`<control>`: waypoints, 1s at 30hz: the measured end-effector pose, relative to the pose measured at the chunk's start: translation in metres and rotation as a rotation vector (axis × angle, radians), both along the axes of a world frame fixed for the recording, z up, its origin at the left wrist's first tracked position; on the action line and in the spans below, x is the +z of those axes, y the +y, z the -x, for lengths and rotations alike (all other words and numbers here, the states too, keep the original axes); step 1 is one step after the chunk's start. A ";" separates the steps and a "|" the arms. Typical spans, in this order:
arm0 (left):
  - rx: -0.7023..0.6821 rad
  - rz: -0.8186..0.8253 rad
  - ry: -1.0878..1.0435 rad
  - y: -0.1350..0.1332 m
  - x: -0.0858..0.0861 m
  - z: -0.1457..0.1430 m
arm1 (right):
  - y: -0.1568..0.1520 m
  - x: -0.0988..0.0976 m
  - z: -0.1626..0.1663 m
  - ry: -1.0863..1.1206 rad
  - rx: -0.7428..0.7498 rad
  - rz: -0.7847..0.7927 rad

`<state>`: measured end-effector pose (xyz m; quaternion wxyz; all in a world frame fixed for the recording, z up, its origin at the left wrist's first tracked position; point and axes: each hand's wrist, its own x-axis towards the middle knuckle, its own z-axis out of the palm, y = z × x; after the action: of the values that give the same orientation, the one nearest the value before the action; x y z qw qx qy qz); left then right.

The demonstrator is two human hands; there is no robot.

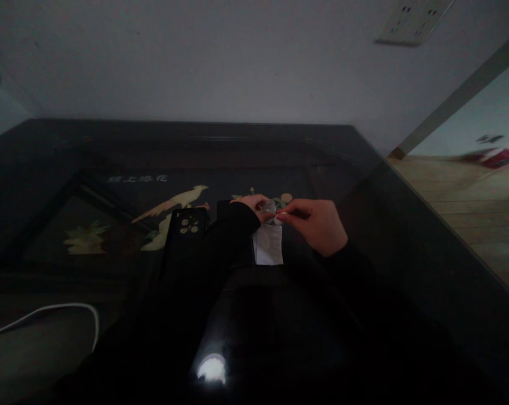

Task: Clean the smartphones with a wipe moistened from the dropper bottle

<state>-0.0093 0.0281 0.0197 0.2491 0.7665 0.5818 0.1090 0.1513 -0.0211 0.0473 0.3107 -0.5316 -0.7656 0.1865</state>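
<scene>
My left hand [253,203], in a black sleeve, is closed around a small clear bottle [270,206] on the dark table. Thumb and fingers of my right hand [320,225] pinch a small white object [278,219] against or right beside the bottle; its kind is too small to tell. Just below the bottle lies a folded white sheet [268,246], perhaps paper or tissue. To the left of my left sleeve rests a black phone [189,228], its camera lenses facing up. The scene is dim.
The glossy dark table [220,149] carries a bird-and-flower picture and stands against a grey wall [195,62]. A white cable [64,306] curves at the lower left. A wall socket [412,21] is at the upper right, with wooden floor [452,191] beyond the table's right edge.
</scene>
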 end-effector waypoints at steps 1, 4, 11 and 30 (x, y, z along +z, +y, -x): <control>-0.002 0.004 -0.005 0.000 0.000 0.000 | -0.001 0.001 -0.001 -0.003 -0.002 -0.001; 0.003 0.019 -0.017 0.002 -0.001 -0.001 | -0.006 0.015 -0.005 0.080 0.000 0.015; 0.005 0.043 -0.028 0.004 0.000 0.000 | -0.005 0.060 -0.001 0.275 -0.166 -0.277; 0.000 0.045 0.058 0.003 0.000 0.000 | 0.024 0.016 0.022 -0.344 0.002 -0.054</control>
<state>-0.0093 0.0314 0.0202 0.2495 0.7636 0.5910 0.0735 0.1288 0.0034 0.0635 0.1893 -0.5465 -0.8126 0.0726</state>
